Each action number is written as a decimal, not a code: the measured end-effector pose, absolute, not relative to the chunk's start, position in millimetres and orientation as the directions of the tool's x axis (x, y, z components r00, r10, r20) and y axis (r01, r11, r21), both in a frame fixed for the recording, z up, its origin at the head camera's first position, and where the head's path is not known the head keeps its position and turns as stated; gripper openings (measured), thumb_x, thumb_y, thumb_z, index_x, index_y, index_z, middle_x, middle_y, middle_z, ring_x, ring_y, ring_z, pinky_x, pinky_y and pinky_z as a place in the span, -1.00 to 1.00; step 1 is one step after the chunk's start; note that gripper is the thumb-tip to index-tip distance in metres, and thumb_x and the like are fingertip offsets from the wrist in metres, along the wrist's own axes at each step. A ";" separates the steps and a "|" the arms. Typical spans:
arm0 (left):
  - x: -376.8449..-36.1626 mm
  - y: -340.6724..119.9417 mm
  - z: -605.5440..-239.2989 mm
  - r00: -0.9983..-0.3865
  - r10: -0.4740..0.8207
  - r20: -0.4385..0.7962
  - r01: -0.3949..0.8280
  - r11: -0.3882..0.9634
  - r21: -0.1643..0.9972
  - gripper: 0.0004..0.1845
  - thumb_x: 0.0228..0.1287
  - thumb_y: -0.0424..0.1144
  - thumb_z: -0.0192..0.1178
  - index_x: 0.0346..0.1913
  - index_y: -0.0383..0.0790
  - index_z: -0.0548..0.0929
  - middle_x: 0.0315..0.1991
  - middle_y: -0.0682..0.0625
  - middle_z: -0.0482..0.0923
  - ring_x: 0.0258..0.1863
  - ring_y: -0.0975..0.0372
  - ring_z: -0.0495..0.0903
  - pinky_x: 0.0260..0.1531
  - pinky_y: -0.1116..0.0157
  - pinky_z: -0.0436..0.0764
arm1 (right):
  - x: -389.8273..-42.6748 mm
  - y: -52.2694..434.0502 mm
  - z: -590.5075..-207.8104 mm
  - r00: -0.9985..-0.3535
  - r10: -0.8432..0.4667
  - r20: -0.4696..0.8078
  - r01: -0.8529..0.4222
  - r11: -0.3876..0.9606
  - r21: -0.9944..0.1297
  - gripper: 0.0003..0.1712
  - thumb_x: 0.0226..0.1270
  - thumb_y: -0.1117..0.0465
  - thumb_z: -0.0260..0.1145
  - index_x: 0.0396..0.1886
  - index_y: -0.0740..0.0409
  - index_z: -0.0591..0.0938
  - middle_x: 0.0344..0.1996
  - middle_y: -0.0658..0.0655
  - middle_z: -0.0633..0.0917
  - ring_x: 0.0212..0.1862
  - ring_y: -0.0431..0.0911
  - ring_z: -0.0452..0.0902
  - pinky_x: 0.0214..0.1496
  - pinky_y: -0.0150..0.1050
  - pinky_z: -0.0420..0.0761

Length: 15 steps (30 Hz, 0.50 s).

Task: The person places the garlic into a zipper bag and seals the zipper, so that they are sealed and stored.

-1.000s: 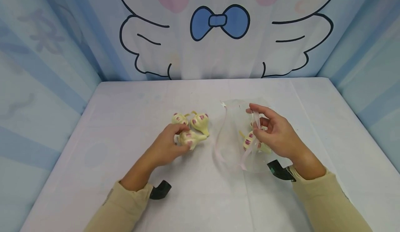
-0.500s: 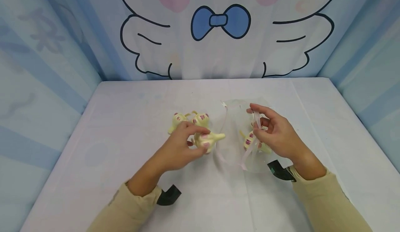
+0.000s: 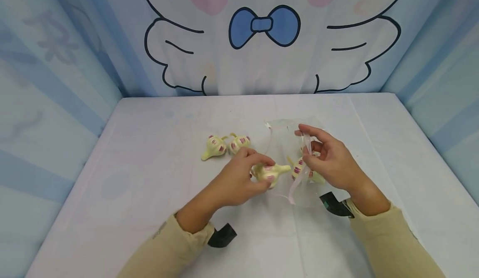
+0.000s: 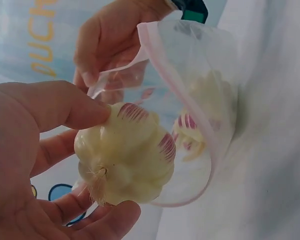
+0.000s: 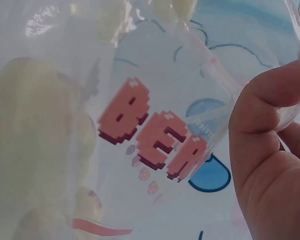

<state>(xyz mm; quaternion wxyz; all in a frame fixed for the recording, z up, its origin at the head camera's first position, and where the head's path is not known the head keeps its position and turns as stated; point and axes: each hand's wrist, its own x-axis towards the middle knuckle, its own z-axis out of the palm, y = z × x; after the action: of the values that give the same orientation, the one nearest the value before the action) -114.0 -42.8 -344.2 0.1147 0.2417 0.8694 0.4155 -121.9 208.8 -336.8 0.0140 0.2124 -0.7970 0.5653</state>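
My left hand [image 3: 243, 178] grips a pale garlic bulb [image 3: 270, 172] with purple streaks, its tip pointing right at the mouth of a clear plastic bag [image 3: 284, 161]. In the left wrist view the same garlic bulb [image 4: 127, 157] sits in my fingers just before the bag's pink-edged opening [image 4: 185, 115]. My right hand [image 3: 329, 161] pinches the bag's upper rim and holds it open; the thumb [image 5: 262, 125] presses the film [image 5: 140, 100]. One garlic bulb [image 3: 299, 167] lies inside the bag. Two more garlic bulbs [image 3: 213, 147] [image 3: 239, 142] rest on the table to the left.
A white cloth covers the table [image 3: 149, 211]. Blue and white printed backdrop walls [image 3: 262, 40] enclose it at the back and on both sides. Black wrist-camera straps [image 3: 222, 235] [image 3: 334, 204] show at both cuffs.
My left hand lifted one garlic bulb from the group of three and carried it right to the bag's mouth. The right hand kept the bag open without moving.
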 end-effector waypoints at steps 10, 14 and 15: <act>-117.8 -22.0 -345.4 -0.834 0.552 0.008 0.415 0.617 0.668 -0.67 0.25 -0.16 0.39 0.07 -0.06 0.71 0.01 -0.02 0.49 0.02 0.19 0.41 -0.10 0.28 0.53 | -121.5 207.3 -335.5 -0.905 -0.335 0.262 -0.353 0.250 -0.902 -0.37 0.36 0.55 0.14 0.43 0.33 0.35 0.16 0.01 0.50 -0.38 -0.14 0.46 -0.54 -0.29 0.59; -118.4 -16.5 -343.5 -0.836 0.549 -0.007 0.434 0.669 0.604 -0.68 0.25 -0.12 0.39 0.06 -0.05 0.71 0.01 -0.03 0.51 0.04 0.18 0.43 -0.09 0.27 0.53 | -121.4 206.8 -334.5 -0.905 -0.336 0.261 -0.352 0.246 -0.903 -0.37 0.35 0.55 0.14 0.42 0.34 0.35 0.16 0.00 0.51 -0.39 -0.14 0.47 -0.51 -0.32 0.59; -118.6 -15.4 -343.5 -0.837 0.546 -0.015 0.434 0.681 0.591 -0.68 0.26 -0.11 0.39 0.06 -0.05 0.71 0.01 -0.04 0.51 0.04 0.17 0.43 -0.09 0.26 0.53 | -121.4 206.6 -334.3 -0.904 -0.337 0.262 -0.353 0.244 -0.903 -0.37 0.35 0.56 0.14 0.42 0.35 0.35 0.16 0.00 0.51 -0.39 -0.14 0.46 -0.51 -0.33 0.58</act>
<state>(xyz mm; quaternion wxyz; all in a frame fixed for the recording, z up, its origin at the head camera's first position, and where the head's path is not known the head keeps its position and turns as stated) -118.6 -15.4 -343.5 0.0954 0.2687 0.9117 0.2958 -121.4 206.6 -334.3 0.0070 0.2185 -0.7887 0.5746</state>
